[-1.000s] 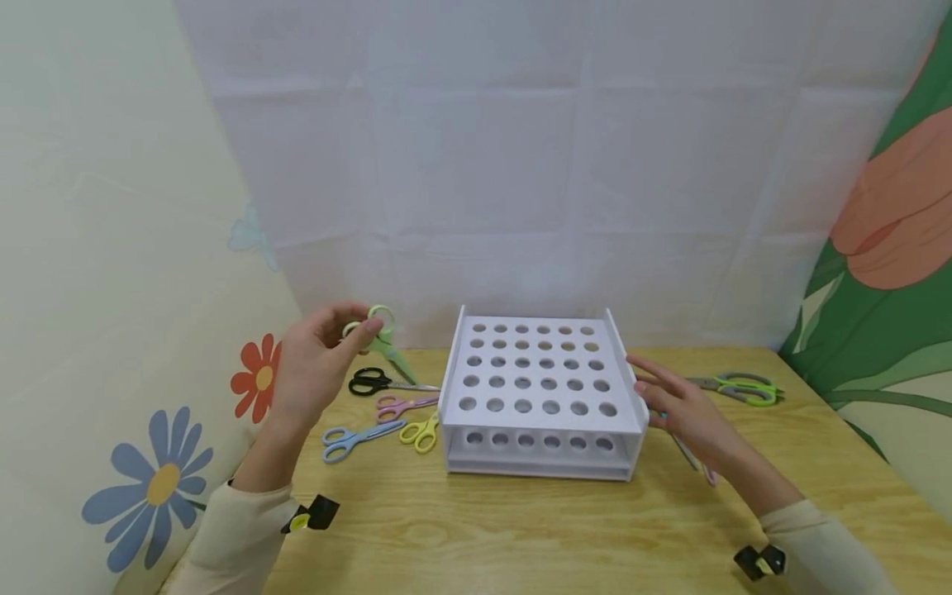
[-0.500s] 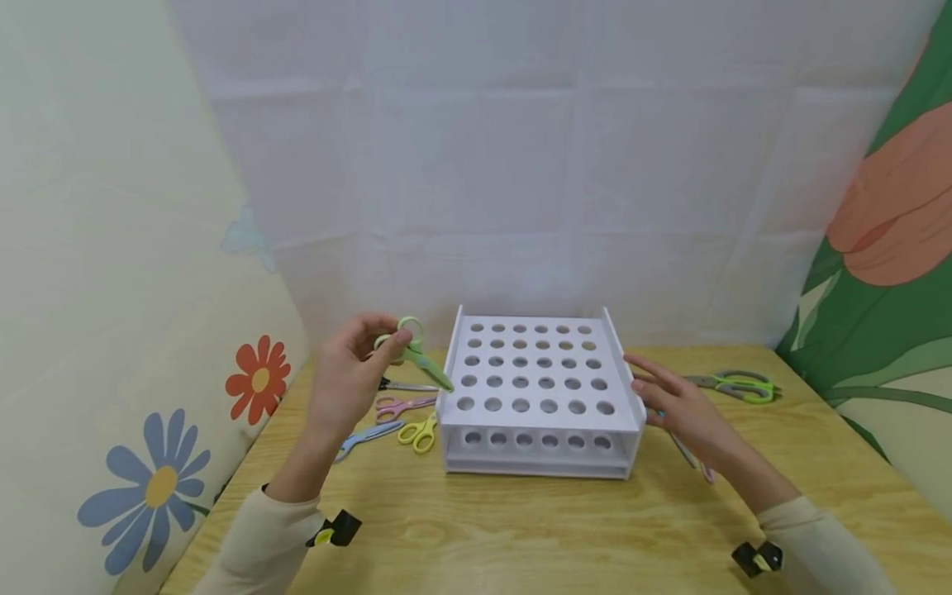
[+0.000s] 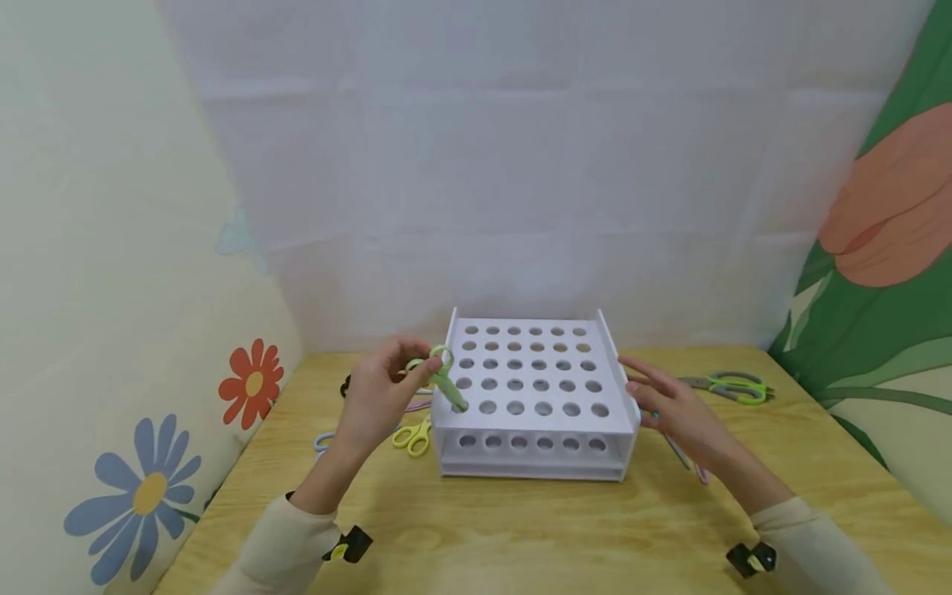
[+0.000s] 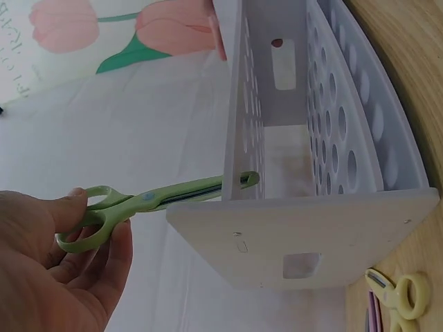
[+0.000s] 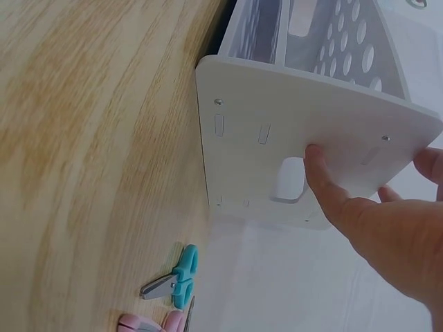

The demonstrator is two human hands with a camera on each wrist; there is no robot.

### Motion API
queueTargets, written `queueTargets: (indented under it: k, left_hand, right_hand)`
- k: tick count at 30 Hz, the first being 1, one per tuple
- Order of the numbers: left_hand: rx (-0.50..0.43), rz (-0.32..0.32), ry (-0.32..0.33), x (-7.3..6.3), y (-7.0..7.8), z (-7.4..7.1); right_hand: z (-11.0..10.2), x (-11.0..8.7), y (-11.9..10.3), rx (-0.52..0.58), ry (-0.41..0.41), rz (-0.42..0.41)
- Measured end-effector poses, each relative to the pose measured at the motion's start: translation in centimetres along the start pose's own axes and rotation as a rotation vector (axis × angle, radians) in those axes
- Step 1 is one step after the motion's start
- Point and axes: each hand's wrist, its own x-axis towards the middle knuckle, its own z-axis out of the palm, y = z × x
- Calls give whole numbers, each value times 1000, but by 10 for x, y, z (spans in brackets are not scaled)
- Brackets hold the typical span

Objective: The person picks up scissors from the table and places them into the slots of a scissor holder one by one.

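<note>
My left hand [image 3: 378, 398] pinches a pair of light green scissors [image 3: 449, 387] by its handle loops, thumb against the fingers. The blades point down at the front-left hole of a white rack [image 3: 532, 420] with rows of round holes. In the left wrist view, the tip of the green scissors [image 4: 145, 199] shows just inside the rack's top plate [image 4: 239, 138]. On the rack's right side panel [image 5: 263, 173] rest the fingertips of my right hand [image 5: 394, 228], beside the slot, with fingers spread. That right hand [image 3: 678, 413] holds nothing.
Left of the rack lie yellow scissors [image 3: 412, 436], and blue scissors [image 3: 322, 442] partly hidden by my left arm. Right of it are green-and-grey scissors [image 3: 732, 387], teal scissors [image 5: 181, 277] and pink scissors [image 5: 149, 323]. A white cloth [image 3: 521, 165] hangs behind the wooden table [image 3: 476, 537].
My left hand has carried the green scissors rightward and down, from above the loose scissors to the rack's front-left hole. My right hand stays against the rack's side.
</note>
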Motion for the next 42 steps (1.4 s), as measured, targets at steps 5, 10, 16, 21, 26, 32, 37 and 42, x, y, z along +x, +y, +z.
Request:
queueTargets:
  k: [5,10,16,21,26,32,37,42]
  left_hand:
    - [94,46,-46,-3,-2,6]
    - [223,143,-94,-6,-5,11]
    - [364,270,-146,-8,-11,15]
    - [445,327,-153,-10,-14,19]
    - [534,350,-162,-11,-16,25]
    - [612,395,-161,-13,-19,30]
    - [684,421,-168,-13,-20,31]
    - [710,450,-190,-12,-22,31]
  right_hand:
    - [1,-2,4,20,3,-8]
    - [0,-2,4,20,-15,-28]
    - [-1,0,2,-1,-25,-16]
    - [-1,0,2,4,-29,-21]
    - [0,-1,2,18,-20,-37]
    - [2,-1,1,24,-17,-33]
    - [1,0,2,19,-13,-33]
    - [0,0,3,22,-13,-46]
